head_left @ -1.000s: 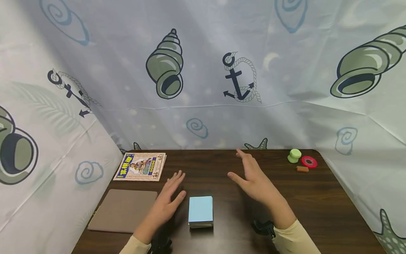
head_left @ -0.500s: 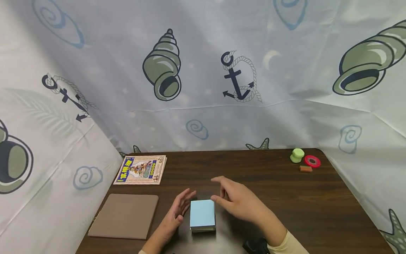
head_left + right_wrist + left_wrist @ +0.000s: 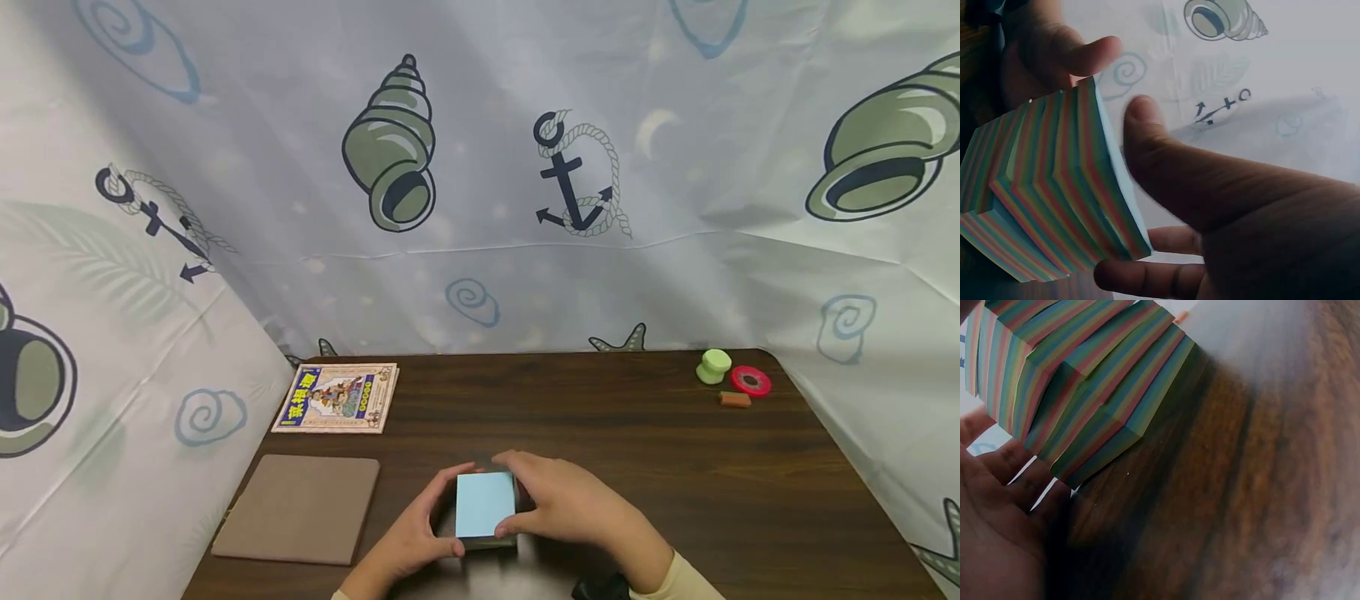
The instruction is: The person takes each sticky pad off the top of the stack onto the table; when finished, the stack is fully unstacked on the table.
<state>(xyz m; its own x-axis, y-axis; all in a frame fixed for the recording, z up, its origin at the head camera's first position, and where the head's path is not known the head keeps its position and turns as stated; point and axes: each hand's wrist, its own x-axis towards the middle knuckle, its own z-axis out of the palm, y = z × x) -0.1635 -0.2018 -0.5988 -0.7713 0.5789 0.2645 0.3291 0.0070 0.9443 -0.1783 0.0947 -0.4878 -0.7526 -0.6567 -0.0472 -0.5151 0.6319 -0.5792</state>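
Observation:
In the head view, a block of sticky notes (image 3: 485, 505) with a light blue top sheet stands near the table's front middle. Its sides show stripes of pink, yellow, green and blue in uneven layers (image 3: 1094, 394). My left hand (image 3: 415, 533) curves round its left side, thumb at the near corner and fingers at the far one. From the right, my right hand (image 3: 566, 504) holds it, the thumb at the near edge of the top sheet and the fingers behind. The right wrist view shows the thumb (image 3: 1147, 134) beside the blue top and fingertips (image 3: 1113, 275) by a corner.
A brown flat folder or notebook (image 3: 300, 508) lies left of the hands, with an illustrated booklet (image 3: 337, 398) beyond it. At the far right sit a green knob-shaped object (image 3: 713, 366), a red ring (image 3: 751, 381) and a small brown block (image 3: 735, 400). Patterned cloth (image 3: 480, 167) hangs behind the table.
Both hands have come inward and down from raised, spread positions, and now close in on the sticky notes from either side. The view has shifted slightly.

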